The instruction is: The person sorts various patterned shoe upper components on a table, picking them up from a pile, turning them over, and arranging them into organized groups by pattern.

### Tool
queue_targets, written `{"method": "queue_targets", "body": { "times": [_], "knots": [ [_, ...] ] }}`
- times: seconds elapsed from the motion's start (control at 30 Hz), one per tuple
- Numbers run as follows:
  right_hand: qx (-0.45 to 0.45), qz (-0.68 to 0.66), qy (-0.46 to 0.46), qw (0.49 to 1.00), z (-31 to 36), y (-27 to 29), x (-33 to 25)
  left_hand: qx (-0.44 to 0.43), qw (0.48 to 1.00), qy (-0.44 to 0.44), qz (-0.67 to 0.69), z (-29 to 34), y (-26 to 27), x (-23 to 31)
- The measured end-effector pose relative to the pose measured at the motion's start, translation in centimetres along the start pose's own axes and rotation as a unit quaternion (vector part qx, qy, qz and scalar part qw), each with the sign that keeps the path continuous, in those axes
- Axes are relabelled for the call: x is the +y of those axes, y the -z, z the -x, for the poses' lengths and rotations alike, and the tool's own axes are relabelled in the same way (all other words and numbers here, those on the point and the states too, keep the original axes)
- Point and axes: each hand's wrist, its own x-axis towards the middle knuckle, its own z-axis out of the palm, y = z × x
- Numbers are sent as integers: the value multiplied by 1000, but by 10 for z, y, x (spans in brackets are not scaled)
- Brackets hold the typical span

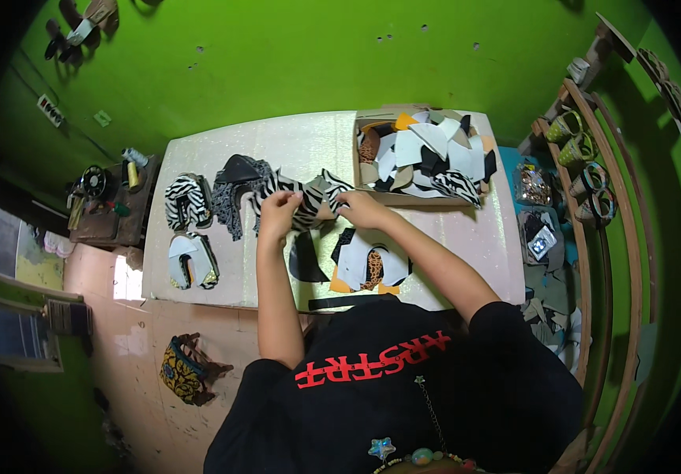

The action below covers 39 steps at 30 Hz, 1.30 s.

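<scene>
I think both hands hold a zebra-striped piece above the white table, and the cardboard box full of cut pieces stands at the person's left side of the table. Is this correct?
Not quite. In the head view the cardboard box of cut pieces stands at the person's right side of the white table, not the left. The rest holds: the left hand and right hand both grip the zebra-striped piece above the table.

The single view sits on the person's head and looks steeply down over the chest onto the worktop [277, 142]; the forearms enter from the lower edge. It is a wide fisheye, so straight edges bow near the rim; the green wall [293, 55] fills the top.
</scene>
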Motion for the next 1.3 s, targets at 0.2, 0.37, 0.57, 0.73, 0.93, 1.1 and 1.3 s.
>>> {"method": "queue_targets", "body": {
  "times": [0.2,0.37,0.57,0.73,0.93,1.1,1.3],
  "knots": [
    [92,3,-141,986,-55,-61,35,13,987,100,125,29,41,-16],
    [104,121,-159,974,-59,-75,40,-18,964,94,248,51,70,-20],
    [157,191,-194,949,-68,-75,23,-44,956,115,266,47,92,-20],
    [132,181,-217,950,-71,-71,14,-112,953,123,252,35,121,-19],
    [115,236,-288,921,-65,-85,5,-172,948,131,232,29,163,-24],
    [246,212,-260,909,-61,-96,17,-213,938,151,226,36,195,-38],
    [379,157,-219,885,-57,-91,13,-244,931,164,217,36,212,-48]
  ]
}}
